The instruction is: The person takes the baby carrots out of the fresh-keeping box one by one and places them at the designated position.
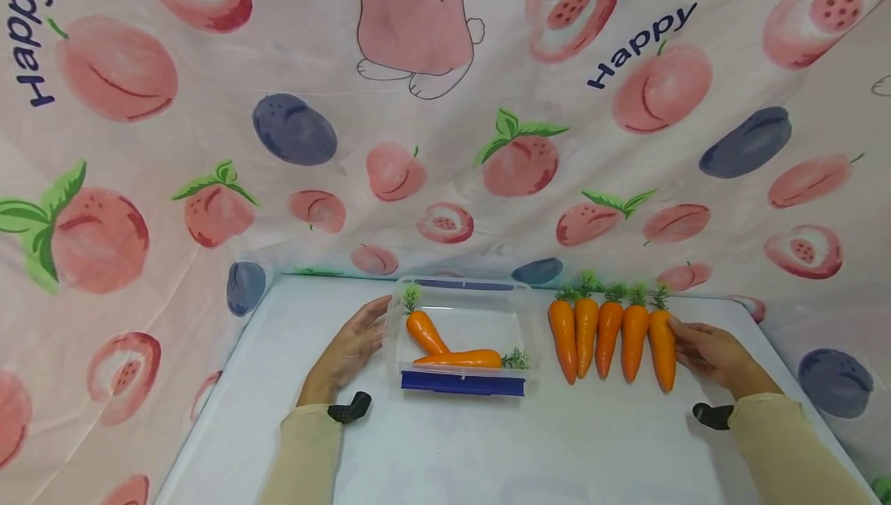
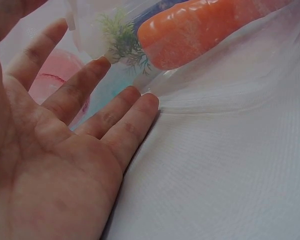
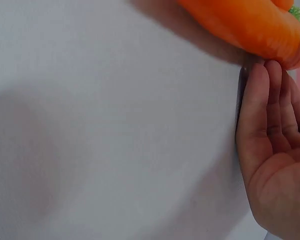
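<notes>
A clear plastic container point(image 1: 480, 327) with a blue latch point(image 1: 462, 383) along its near side stands on the table in the head view. Inside lie two orange carrots with green tops, one slanting point(image 1: 426, 332) and one lying sideways point(image 1: 455, 359). My left hand point(image 1: 355, 344) is at the container's left side, fingers fairly straight and spread in the left wrist view. To the container's right, several carrots point(image 1: 609, 339) lie side by side, tops away from me. My right hand point(image 1: 717, 352) touches the rightmost carrot point(image 1: 663, 354) with its fingertips; the right wrist view shows the fingers extended against that carrot point(image 3: 245, 25).
The white table point(image 1: 571, 443) runs back to a hanging cloth point(image 1: 445, 126) printed with peaches, which also covers the left and right sides. Black devices point(image 1: 351, 407) are strapped at both wrists.
</notes>
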{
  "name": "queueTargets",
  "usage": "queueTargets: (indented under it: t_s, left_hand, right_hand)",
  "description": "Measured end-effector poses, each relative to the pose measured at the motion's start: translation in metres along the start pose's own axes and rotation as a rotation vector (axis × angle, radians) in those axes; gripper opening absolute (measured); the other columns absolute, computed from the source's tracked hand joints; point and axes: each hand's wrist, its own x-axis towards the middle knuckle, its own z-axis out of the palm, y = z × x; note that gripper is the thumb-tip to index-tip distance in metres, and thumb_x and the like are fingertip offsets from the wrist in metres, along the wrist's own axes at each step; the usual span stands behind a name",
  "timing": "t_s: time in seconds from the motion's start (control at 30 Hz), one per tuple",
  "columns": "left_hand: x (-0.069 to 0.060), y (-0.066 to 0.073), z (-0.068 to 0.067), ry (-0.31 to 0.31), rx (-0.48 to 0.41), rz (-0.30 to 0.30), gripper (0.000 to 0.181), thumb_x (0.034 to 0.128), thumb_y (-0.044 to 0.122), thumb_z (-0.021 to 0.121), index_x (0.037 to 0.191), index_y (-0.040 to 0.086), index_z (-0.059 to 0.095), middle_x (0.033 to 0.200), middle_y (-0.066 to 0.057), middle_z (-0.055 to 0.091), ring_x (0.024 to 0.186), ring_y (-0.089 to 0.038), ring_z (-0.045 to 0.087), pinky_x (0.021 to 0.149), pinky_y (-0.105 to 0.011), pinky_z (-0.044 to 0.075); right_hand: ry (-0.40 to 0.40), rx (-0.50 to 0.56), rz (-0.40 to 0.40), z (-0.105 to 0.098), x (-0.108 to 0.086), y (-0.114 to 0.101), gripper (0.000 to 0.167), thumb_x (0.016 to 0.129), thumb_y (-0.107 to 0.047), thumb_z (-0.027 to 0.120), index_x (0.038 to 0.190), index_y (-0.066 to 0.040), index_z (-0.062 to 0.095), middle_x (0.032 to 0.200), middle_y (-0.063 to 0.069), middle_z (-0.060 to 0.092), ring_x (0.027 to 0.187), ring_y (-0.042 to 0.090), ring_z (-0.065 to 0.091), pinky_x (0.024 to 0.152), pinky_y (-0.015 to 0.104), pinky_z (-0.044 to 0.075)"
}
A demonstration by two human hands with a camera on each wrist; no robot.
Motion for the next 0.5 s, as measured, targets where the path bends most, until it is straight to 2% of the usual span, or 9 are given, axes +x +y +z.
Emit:
queueTargets:
  t_s: [0.13, 0.27, 0.5]
  left_hand:
    - [0.0, 0.0, 0.0, 0.002, 0.004, -0.001, 0.057, 0.1036, 0.009, 0.052, 0.158, 0.02, 0.037, 0.169, -0.005, 0.023, 0.158, -0.034, 0.016, 0.126, -0.063, 0.012]
    - [0.0, 0.0, 0.0, 0.008, 0.004, -0.004, 0.057, 0.1037, 0.009, 0.052, 0.158, 0.021, 0.037, 0.169, -0.005, 0.023, 0.158, -0.034, 0.016, 0.126, -0.062, 0.012]
    - [0.0, 0.0, -0.001, 0.006, -0.005, -0.007, 0.057, 0.1037, 0.009, 0.052, 0.158, 0.021, 0.037, 0.17, -0.004, 0.023, 0.158, -0.034, 0.015, 0.126, -0.062, 0.012]
  right_hand:
    - [0.034, 0.01, -0.018, 0.0, -0.004, -0.004, 0.096, 0.091, -0.059, 0.065, 0.151, 0.008, 0.031, 0.087, -0.013, 0.063, 0.082, 0.007, 0.064, 0.078, 0.024, 0.06]
    - [0.048, -0.04, -0.034, 0.0, -0.009, -0.013, 0.096, 0.092, -0.062, 0.061, 0.152, 0.007, 0.03, 0.095, -0.012, 0.06, 0.089, 0.009, 0.06, 0.078, 0.023, 0.059]
    - [0.008, -0.027, -0.068, 0.002, -0.012, -0.025, 0.091, 0.091, -0.06, 0.064, 0.149, 0.003, 0.037, 0.095, -0.015, 0.062, 0.09, 0.01, 0.062, 0.082, 0.024, 0.06]
